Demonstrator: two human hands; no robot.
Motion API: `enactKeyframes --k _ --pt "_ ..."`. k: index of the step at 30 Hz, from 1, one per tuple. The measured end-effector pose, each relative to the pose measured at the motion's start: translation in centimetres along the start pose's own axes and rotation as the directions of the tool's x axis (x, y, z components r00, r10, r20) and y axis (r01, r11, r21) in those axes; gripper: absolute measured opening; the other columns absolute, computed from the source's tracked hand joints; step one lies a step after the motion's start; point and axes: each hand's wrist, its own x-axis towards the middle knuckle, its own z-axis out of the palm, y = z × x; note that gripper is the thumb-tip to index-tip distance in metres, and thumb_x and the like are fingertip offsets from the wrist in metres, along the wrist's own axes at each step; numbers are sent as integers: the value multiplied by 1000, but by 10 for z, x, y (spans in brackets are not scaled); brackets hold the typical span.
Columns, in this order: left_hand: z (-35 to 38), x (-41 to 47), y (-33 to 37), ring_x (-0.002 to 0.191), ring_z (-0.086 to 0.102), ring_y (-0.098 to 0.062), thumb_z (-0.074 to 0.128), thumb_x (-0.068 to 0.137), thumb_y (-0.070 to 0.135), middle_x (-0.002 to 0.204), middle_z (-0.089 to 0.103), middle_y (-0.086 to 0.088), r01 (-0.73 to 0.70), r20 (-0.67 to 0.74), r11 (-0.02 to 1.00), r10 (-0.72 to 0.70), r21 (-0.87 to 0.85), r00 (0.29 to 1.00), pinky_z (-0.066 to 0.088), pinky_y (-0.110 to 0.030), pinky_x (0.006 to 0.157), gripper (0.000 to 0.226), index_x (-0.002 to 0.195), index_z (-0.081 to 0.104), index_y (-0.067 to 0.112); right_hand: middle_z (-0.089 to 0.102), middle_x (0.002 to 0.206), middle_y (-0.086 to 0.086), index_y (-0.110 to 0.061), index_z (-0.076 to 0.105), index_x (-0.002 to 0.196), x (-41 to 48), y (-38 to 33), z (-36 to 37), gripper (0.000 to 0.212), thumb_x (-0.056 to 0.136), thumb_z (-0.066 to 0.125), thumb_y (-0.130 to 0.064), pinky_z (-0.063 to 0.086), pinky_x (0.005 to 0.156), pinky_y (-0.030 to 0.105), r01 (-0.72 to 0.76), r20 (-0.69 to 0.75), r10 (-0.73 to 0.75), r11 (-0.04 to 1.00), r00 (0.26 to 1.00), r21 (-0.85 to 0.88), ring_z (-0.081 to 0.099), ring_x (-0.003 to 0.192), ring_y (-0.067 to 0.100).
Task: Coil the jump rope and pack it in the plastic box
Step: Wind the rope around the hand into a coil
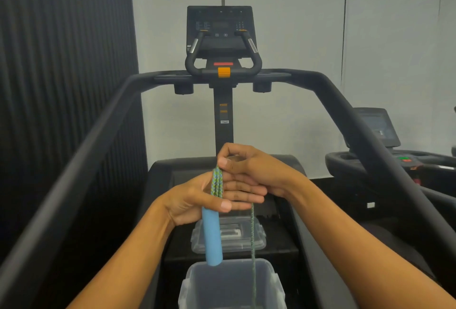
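The coiling step is in hand and the packing has not begun. The left hand [195,200] is held over the middle of the scene, its thumb pressed across the top of the blue handle [211,237], which hangs straight down. So the left grip is clamped on the jump rope [217,182], with several turns of the braided cord lying side by side across the palm. The right hand [256,173], just beyond and touching the left fingers, pinches the cord at the top of those turns between thumb and forefinger, so that grip is closed on the rope too.

A loose strand [252,234] drops from under the left fingers, on the right side, into the open plastic box [192,274], which stands near the viewer on the treadmill [222,37] deck. Its lid [237,234] lies flat just beyond it. How much cord remains below cannot be told, since the strand runs out of view at the bottom edge, and the second handle is not visible.

The next move probably calls for the right hand to draw up more of the hanging strand and lay another turn beside the others, while the left thumb holds the handle and coil firm so the turns do not slip off.
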Motion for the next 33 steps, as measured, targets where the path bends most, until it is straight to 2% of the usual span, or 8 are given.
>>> enactKeyframes --k 3,8,13,17,21,24,29,33 --pt "1 0 0 137 45 -47 57 87 -9 145 46 -35 -6 -15 1000 6 -1 1000 33 -52 118 58 143 40 -11 67 76 0 -11 61 89 1 3 0 14 102 56 -13 54 61 19 -25 30 22 993 999 111 65 66 10" --pt "1 2 -1 134 51 -43 39 91 -19 141 54 -29 -1 -52 1000 2 22 999 36 -50 116 52 140 48 -6 67 78 3 -9 62 86 4 8 -7 17 101 55 -8 56 64 22 -75 116 38 942 993 326 67 68 12" --pt "2 4 -2 134 52 -40 37 88 -23 141 56 -26 -38 -23 999 38 -13 999 39 -46 115 56 140 50 -5 69 75 0 -14 65 82 7 24 -4 26 102 51 -5 56 63 21 -40 42 29 951 999 306 68 67 11" --pt "1 7 4 144 37 -44 39 81 -28 153 39 -30 -92 -2 995 92 -26 996 28 -49 121 72 150 31 -8 71 81 -7 -26 78 89 6 54 11 47 107 39 -8 49 67 19 -40 -28 55 916 998 400 65 73 4" --pt "-6 7 11 149 27 -41 48 77 -18 159 29 -28 -137 -4 990 137 -30 991 19 -49 123 81 153 24 -6 51 66 0 -14 67 101 -7 70 36 19 105 49 -19 40 58 28 -105 -64 119 976 991 188 44 56 8" --pt "-15 4 12 150 25 -40 50 77 -14 160 28 -27 -132 -50 991 132 12 990 14 -51 124 81 154 24 -5 49 64 -4 -25 66 95 -18 62 48 22 107 48 -32 43 53 24 -86 -43 85 996 995 -11 41 51 7" --pt "-25 -4 7 151 23 -40 53 77 -10 161 25 -28 -112 -73 994 112 12 991 7 -53 125 82 154 23 -5 61 60 -20 -26 66 84 -27 44 48 25 105 52 -28 41 60 16 -74 -111 37 933 993 -352 53 52 -4" --pt "-32 -6 2 151 21 -41 71 86 21 161 24 -29 -110 -94 993 106 -37 990 5 -54 125 87 154 23 -6 53 62 -7 -16 64 79 -34 27 41 26 100 60 -32 43 59 26 -91 -47 77 862 996 -498 45 50 3"
